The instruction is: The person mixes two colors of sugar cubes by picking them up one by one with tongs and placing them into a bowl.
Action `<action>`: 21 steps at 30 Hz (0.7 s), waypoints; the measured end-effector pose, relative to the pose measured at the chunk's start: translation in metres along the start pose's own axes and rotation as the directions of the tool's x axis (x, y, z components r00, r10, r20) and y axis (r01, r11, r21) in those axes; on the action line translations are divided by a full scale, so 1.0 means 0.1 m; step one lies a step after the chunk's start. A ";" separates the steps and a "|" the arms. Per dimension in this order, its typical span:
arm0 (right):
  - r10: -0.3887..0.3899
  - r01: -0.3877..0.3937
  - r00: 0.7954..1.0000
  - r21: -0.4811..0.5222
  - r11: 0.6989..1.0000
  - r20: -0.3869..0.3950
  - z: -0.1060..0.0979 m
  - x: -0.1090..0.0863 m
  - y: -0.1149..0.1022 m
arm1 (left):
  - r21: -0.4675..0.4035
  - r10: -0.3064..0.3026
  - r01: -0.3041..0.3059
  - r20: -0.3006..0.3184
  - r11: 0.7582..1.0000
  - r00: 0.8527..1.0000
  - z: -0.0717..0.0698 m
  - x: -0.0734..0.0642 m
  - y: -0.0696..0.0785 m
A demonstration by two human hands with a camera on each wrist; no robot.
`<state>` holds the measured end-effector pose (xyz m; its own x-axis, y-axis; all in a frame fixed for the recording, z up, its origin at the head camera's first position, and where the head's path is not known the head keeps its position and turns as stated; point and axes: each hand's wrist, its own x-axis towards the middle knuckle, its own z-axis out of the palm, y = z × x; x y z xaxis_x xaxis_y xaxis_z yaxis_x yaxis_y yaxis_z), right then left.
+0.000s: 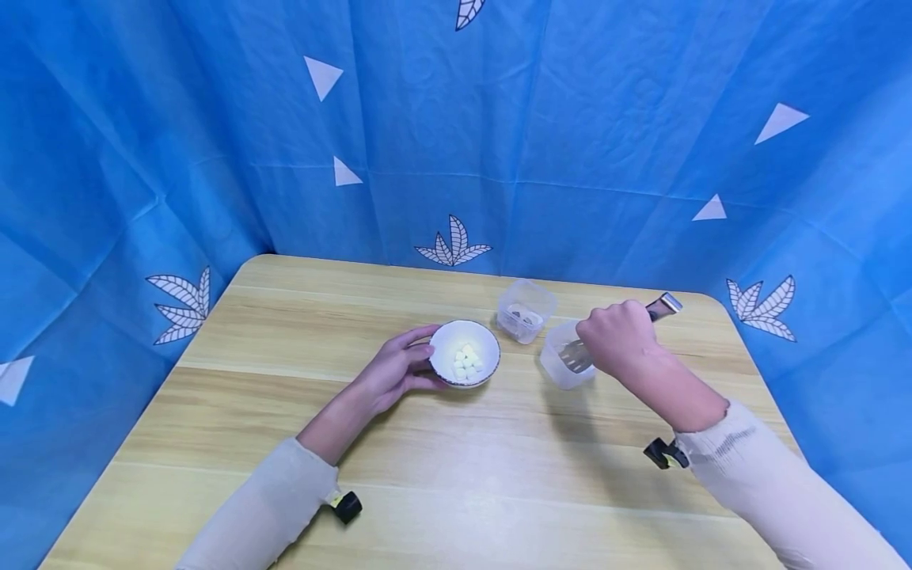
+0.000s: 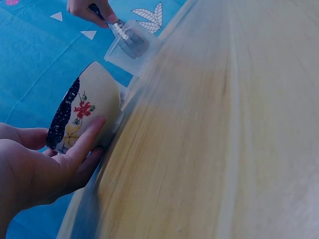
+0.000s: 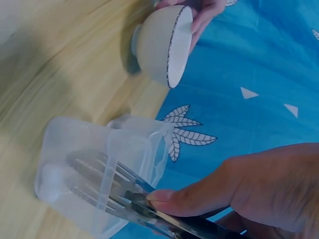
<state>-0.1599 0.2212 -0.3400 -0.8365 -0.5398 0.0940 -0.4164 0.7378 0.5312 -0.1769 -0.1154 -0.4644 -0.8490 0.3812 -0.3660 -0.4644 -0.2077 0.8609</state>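
Note:
My left hand (image 1: 388,372) holds a small round bowl (image 1: 446,340) by its side, with thumb and fingers spread round the wall. Several small white cubes (image 1: 467,362) lie in the bowl. Red and yellow flowers decorate its outer wall in the left wrist view. With my right hand (image 1: 621,336) I grip metal tongs (image 1: 575,356), thumb pressed along one arm. Their slotted ends reach down into a clear plastic container (image 3: 60,132). A whitish lump (image 3: 50,181) shows blurred near the container's bottom; whether the tongs touch it, I cannot tell.
A second clear plastic container (image 1: 526,297) stands behind and left of the first, with something small and indistinct inside. Both stand on a wood-grain table (image 1: 456,475). A blue patterned curtain (image 1: 456,134) hangs behind the table's far edge.

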 end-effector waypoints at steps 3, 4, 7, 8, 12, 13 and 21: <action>0.007 -0.007 1.000 -0.008 1.000 0.004 0.02 -0.01 -0.01 | -0.002 0.000 0.000 0.000 1.000 1.000 0.00 0.00 0.00; 0.009 -0.009 1.000 -0.010 1.000 0.004 0.03 -0.01 -0.01 | -0.002 0.001 -0.001 0.001 1.000 1.000 0.00 0.00 -0.01; 0.006 -0.006 1.000 -0.010 1.000 0.004 0.05 -0.02 -0.03 | 0.000 0.003 -0.003 -0.001 1.000 1.000 0.00 0.00 -0.01; 0.004 -0.004 1.000 -0.012 1.000 0.004 0.06 -0.02 -0.04 | -0.001 0.002 -0.002 -0.001 1.000 1.000 0.00 0.00 -0.01; -0.006 0.006 1.000 -0.031 1.000 -0.007 0.09 -0.02 -0.06 | -0.004 0.004 -0.004 0.000 1.000 1.000 0.00 0.01 -0.02; -0.008 0.007 1.000 -0.036 0.999 -0.011 0.10 -0.02 -0.07 | -0.006 0.004 -0.004 -0.003 1.000 1.000 0.00 0.01 -0.02; -0.027 0.024 0.999 -0.069 0.997 -0.044 0.12 -0.03 -0.08 | -0.015 -0.007 0.007 -0.019 1.000 1.000 -0.02 0.03 -0.03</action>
<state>-0.1587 0.2213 -0.3552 -0.8082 -0.5772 0.1168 -0.4110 0.6949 0.5900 -0.1784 -0.1156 -0.4683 -0.8504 0.3655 -0.3785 -0.4737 -0.2187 0.8531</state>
